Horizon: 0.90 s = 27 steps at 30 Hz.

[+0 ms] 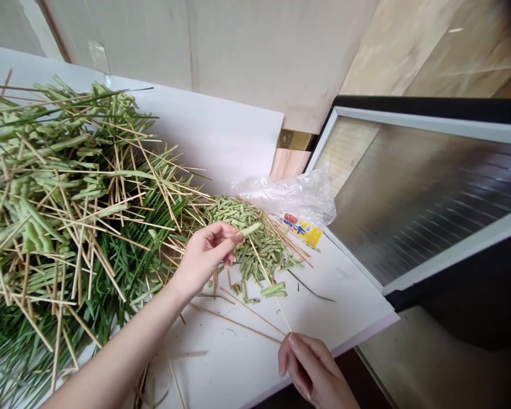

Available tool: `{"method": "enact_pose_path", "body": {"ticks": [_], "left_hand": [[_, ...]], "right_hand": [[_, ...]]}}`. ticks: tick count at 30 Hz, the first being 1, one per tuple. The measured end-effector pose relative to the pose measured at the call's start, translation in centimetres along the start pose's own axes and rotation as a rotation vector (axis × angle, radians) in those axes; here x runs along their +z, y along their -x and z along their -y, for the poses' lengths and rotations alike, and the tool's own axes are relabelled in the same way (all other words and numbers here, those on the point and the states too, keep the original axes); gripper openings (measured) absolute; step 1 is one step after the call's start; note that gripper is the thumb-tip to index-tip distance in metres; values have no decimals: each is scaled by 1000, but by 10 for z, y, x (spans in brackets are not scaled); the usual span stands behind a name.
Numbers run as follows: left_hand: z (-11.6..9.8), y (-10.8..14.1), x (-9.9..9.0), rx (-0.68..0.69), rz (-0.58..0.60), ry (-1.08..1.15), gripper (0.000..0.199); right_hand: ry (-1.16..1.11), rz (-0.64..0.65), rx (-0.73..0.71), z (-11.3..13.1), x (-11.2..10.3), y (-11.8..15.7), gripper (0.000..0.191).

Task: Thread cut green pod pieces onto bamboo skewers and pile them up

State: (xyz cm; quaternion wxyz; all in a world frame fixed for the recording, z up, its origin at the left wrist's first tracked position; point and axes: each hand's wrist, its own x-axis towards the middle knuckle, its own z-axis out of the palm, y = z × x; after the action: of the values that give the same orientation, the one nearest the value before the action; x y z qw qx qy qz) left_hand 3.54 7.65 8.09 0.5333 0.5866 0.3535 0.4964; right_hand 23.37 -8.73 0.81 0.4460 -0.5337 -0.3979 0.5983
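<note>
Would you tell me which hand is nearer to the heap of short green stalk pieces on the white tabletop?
Left. The left hand is at the left side of the heap; the right hand is farther off, toward the camera.

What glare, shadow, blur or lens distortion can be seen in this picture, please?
In the head view, pale streaks of glare cross the ribbed glass; small glints dot the plastic bag; the upper right corner falls into black; the left forearm looks stretched toward the edge; the left hand and right hand show no heavy blur.
</note>
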Motion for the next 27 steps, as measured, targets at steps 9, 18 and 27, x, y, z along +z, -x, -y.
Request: {"method": "enact_pose_path", "body": {"ticks": [9,18,27], "left_hand": [[-2,0,4,-54,-28,70,19],[-2,1,4,-29,-7,59,20],[-2,3,1,22,69,-102,13]], "right_hand": [[-2,-10,-18,-4,-2,0,54],[-32,-18,3,1,-1,0,52],[270,-53,-96,-8,-10,-6,53]]}}
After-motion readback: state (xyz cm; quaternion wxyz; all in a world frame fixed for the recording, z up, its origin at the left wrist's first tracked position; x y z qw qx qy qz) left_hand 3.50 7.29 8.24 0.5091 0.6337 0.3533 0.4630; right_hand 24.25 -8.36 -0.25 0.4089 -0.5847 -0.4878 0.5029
